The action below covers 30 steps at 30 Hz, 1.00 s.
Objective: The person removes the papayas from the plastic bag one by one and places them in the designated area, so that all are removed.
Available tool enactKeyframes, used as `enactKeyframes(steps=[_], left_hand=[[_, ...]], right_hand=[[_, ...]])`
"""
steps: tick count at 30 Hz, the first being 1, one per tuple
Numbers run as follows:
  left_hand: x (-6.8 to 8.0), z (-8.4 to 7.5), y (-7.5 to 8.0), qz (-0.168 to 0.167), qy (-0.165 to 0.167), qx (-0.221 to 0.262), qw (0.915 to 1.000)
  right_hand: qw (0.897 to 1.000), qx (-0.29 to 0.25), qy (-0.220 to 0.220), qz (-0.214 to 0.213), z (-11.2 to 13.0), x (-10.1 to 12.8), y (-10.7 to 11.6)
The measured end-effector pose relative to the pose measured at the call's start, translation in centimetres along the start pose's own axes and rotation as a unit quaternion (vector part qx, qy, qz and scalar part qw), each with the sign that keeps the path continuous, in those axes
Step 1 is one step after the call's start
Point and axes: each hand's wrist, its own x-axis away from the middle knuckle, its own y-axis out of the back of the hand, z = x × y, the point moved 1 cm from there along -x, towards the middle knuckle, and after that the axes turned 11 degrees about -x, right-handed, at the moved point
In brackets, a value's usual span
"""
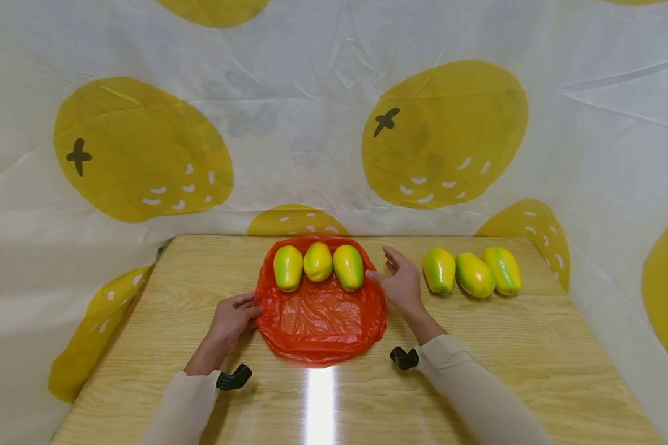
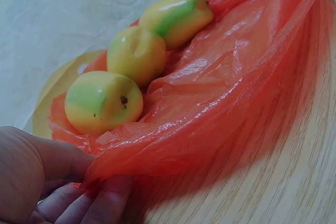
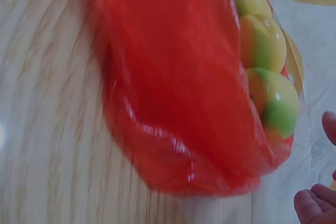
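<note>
A red plastic bag [image 1: 320,318] lies spread with its mouth open on the wooden table. Three yellow-green papayas, a left one [image 1: 287,268], a middle one [image 1: 318,262] and a right one [image 1: 347,267], sit in a row along its far side. At the bag's left rim, my left hand [image 1: 229,322] pinches the thin plastic between thumb and fingers, as the left wrist view shows. My right hand [image 1: 402,288] is just off the right rim, its fingers parted and nothing between them; the right wrist view shows its fingertips [image 3: 310,205] apart from the bag.
Right of my right hand, three more papayas lie close together on the table [image 1: 479,371]: one upright in view [image 1: 438,271], one slanted [image 1: 475,275] and one at the far right [image 1: 502,271]. A fruit-printed cloth [image 1: 312,142] hangs behind and at both sides.
</note>
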Motion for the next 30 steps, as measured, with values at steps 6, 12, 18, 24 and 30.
enactKeyframes(steps=[6,12,18,24,30], left_hand=[[0.1,-0.2,0.1,0.000,0.003,-0.002,1.0000],[0.0,-0.4,0.1,0.004,0.004,-0.001,1.0000],[-0.1,-0.2,0.0,0.004,0.006,-0.005,1.0000],[-0.1,-0.3,-0.1,0.006,0.003,0.004,1.0000],[0.0,-0.5,-0.2,0.013,-0.001,0.014,0.9998]], right_hand=[[1.000,-0.020,-0.015,0.009,0.4,-0.1,-1.9],[0.999,-0.025,-0.026,0.013,0.5,-0.4,-3.4],[0.998,-0.048,-0.018,0.022,0.4,-0.6,-4.4],[0.999,0.017,-0.024,0.021,0.1,-0.8,-5.1],[0.994,0.102,-0.035,0.025,-0.6,-1.2,-5.9]])
